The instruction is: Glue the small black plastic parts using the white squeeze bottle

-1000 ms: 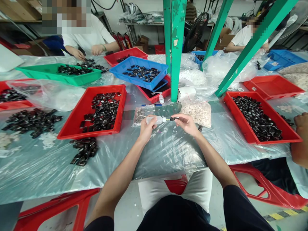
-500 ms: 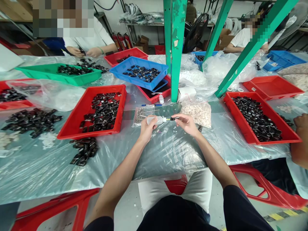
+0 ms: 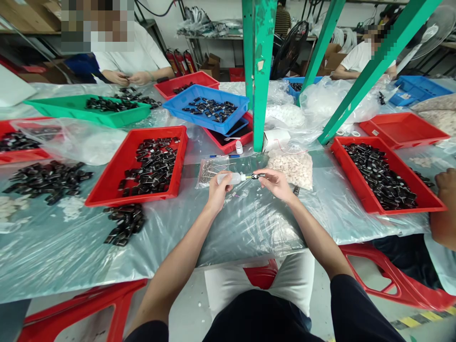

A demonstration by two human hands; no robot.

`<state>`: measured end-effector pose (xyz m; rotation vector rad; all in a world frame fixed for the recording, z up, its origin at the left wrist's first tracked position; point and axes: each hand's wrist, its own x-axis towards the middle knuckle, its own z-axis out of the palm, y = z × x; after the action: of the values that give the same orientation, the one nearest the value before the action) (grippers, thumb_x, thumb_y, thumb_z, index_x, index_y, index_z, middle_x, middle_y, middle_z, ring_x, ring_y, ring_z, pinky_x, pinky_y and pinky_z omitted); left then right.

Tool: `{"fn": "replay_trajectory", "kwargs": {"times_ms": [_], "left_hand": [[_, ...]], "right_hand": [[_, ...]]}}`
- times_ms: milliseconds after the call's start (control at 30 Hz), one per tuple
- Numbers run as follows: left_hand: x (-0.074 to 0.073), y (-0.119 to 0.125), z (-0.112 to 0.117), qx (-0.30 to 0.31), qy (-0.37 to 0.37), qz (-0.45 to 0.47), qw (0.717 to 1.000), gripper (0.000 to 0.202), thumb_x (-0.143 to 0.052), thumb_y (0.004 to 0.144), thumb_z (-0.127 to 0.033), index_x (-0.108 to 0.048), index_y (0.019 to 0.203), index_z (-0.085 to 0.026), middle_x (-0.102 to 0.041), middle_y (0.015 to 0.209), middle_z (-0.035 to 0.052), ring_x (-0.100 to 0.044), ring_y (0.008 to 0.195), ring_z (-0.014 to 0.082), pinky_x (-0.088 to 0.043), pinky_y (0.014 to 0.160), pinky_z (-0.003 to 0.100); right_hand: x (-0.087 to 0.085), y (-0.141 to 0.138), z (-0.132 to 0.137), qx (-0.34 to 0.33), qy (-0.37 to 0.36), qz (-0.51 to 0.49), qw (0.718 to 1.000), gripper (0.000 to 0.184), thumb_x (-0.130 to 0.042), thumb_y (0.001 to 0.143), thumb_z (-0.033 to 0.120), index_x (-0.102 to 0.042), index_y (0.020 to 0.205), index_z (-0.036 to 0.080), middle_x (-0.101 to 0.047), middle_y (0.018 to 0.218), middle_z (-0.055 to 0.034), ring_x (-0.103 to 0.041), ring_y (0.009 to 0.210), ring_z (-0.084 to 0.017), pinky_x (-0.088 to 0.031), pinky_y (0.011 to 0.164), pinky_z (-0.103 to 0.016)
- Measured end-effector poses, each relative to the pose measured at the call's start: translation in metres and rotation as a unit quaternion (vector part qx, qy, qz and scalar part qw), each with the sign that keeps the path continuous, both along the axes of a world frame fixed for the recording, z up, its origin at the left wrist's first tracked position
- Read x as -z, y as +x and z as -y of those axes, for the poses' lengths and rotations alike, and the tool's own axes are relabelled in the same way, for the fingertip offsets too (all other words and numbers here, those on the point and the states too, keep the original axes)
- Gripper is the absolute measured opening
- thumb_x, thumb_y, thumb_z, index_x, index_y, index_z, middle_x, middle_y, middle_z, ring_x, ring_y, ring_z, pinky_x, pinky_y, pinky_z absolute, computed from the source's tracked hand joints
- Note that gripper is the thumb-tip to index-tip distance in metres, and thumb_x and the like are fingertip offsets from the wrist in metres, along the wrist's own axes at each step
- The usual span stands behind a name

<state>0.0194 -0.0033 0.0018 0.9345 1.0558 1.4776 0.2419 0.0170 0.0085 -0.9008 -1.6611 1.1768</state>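
My left hand (image 3: 218,191) is closed round a small translucent squeeze bottle (image 3: 232,178), held on its side with its thin yellowish nozzle pointing right. Between the fingertips of my right hand (image 3: 277,183) is a small black glossy part (image 3: 257,176). The nozzle tip is at or very near the left end of this part; whether they touch I cannot tell. Behind my left hand lies a clear bag of thin metal pins (image 3: 206,172). A clear bag of small whitish pieces (image 3: 297,167) rests just behind my right hand.
Red trays of black parts stand left (image 3: 93,190) and right (image 3: 366,202). A blue tray (image 3: 210,127) sits tilted on another red tray. A green post (image 3: 259,95) rises behind my hands. Co-workers sit across the table; another person's arm (image 3: 445,209) is at the right.
The black part has turned slightly in my right fingers, showing a whitish mark. Both my hands stay in nearly the same place. The co-worker at the upper left has shifted a little.
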Motion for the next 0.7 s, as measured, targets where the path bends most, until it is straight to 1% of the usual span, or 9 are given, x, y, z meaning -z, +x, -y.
{"fn": "replay_trajectory", "kwargs": {"times_ms": [133,300,333,400,500,567,633,700], "left_hand": [[0.002,-0.001,-0.002,-0.012,-0.003,-0.001,1.0,0.037,-0.084,0.069,-0.049,-0.068,0.078,-0.017,-0.05,0.058,-0.0041,-0.04,0.049,0.0074,-0.027,0.049,0.023],[0.004,-0.003,-0.004,-0.046,0.001,0.007,0.999,0.035,-0.083,0.07,-0.048,-0.065,0.077,-0.019,-0.049,0.056,-0.0048,-0.041,0.048,0.0079,-0.028,0.048,0.024],[0.004,-0.004,-0.004,-0.047,0.0,0.008,0.999,0.036,-0.083,0.071,-0.049,-0.066,0.078,-0.019,-0.05,0.057,-0.0044,-0.043,0.048,0.0083,-0.029,0.047,0.024],[0.003,-0.004,-0.004,-0.04,-0.001,0.009,0.999,0.04,-0.082,0.073,-0.053,-0.068,0.087,-0.019,-0.058,0.062,-0.0019,-0.05,0.05,0.0098,-0.03,0.047,0.023],[0.003,-0.004,-0.005,-0.021,0.005,0.007,1.0,0.048,-0.083,0.073,-0.055,-0.072,0.101,-0.018,-0.071,0.078,0.0044,-0.06,0.059,0.0125,-0.035,0.049,0.023],[0.006,-0.003,-0.006,-0.025,0.017,0.001,1.0,0.05,-0.086,0.071,-0.052,-0.073,0.107,-0.019,-0.076,0.094,0.0077,-0.067,0.071,0.0153,-0.043,0.056,0.024],[0.01,-0.002,-0.007,-0.033,0.035,-0.008,0.999,0.052,-0.089,0.069,-0.046,-0.073,0.11,-0.019,-0.077,0.107,0.0093,-0.072,0.09,0.02,-0.053,0.07,0.027],[0.013,-0.001,-0.008,-0.034,0.046,-0.015,0.998,0.053,-0.091,0.067,-0.042,-0.073,0.112,-0.02,-0.076,0.115,0.0098,-0.071,0.107,0.0239,-0.057,0.086,0.032]], "right_hand": [[0.001,-0.001,-0.001,0.003,-0.001,-0.004,1.0,0.037,-0.07,0.09,0.051,-0.076,0.113,0.022,-0.06,0.068,0.0004,-0.057,0.06,-0.015,-0.044,0.058,-0.028],[0.003,0.0,-0.003,0.034,-0.007,-0.003,0.999,0.038,-0.07,0.089,0.049,-0.074,0.114,0.021,-0.058,0.064,0.0021,-0.056,0.06,-0.015,-0.044,0.059,-0.028],[0.003,0.0,-0.004,0.039,-0.009,-0.002,0.999,0.039,-0.071,0.089,0.049,-0.074,0.115,0.021,-0.058,0.063,0.0024,-0.057,0.06,-0.015,-0.044,0.058,-0.028],[0.004,0.001,-0.005,0.046,-0.012,-0.005,0.999,0.041,-0.071,0.088,0.05,-0.074,0.116,0.02,-0.058,0.063,0.0023,-0.057,0.059,-0.015,-0.043,0.058,-0.027],[0.004,0.001,-0.006,0.055,-0.018,-0.013,0.998,0.042,-0.073,0.087,0.05,-0.074,0.116,0.02,-0.059,0.063,0.0021,-0.058,0.059,-0.015,-0.044,0.057,-0.027],[0.005,0.001,-0.007,0.058,-0.022,-0.021,0.998,0.041,-0.074,0.086,0.05,-0.074,0.114,0.02,-0.06,0.065,0.0015,-0.058,0.06,-0.014,-0.045,0.057,-0.027],[0.006,0.001,-0.008,0.059,-0.027,-0.033,0.997,0.042,-0.076,0.084,0.05,-0.074,0.113,0.02,-0.063,0.069,0.0004,-0.059,0.06,-0.014,-0.046,0.056,-0.027],[0.007,0.0,-0.009,0.056,-0.035,-0.049,0.997,0.044,-0.078,0.083,0.051,-0.073,0.112,0.019,-0.067,0.075,-0.0014,-0.058,0.06,-0.013,-0.047,0.055,-0.026]]}}
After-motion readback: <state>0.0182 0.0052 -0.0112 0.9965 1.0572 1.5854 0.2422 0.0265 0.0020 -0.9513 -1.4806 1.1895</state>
